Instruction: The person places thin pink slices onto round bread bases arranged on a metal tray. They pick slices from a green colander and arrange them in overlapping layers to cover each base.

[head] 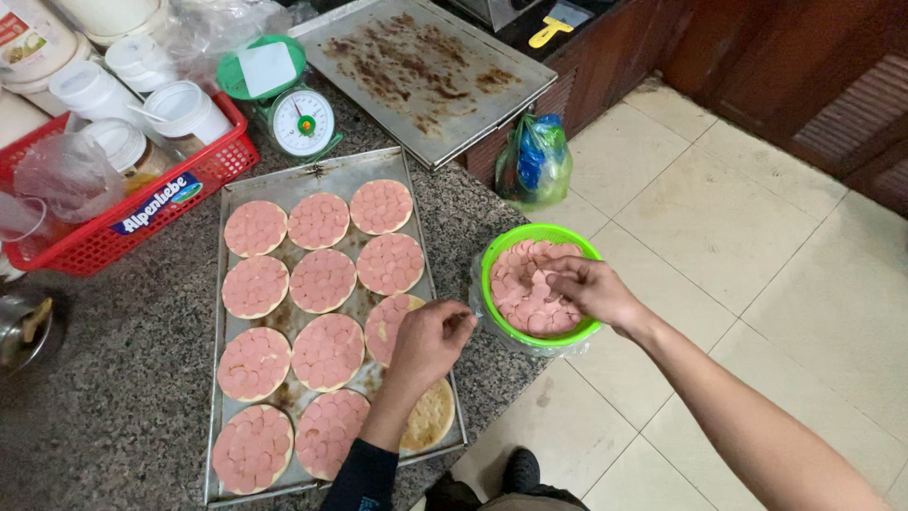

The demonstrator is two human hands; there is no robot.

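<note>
Pink sausage slices [526, 289] lie flat; right hand [586, 290] fingers pinch them, left hand [430, 341] fingers together.

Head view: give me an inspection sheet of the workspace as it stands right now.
Surface: speckled granite counter, crowded at the back.
Job's things: baking tray of round bases topped with pink sausage slices; one base bare; green bowl of slices at the counter edge.
Clutter: red basket of white-lidded jars, green kitchen scale, stained empty tray, metal bowl.
Grippers: left hand over a partly topped base; right hand in the bowl.
Cables: nothing seen.
Surroundings: tiled floor, tied plastic bag, wooden cabinets.
</note>
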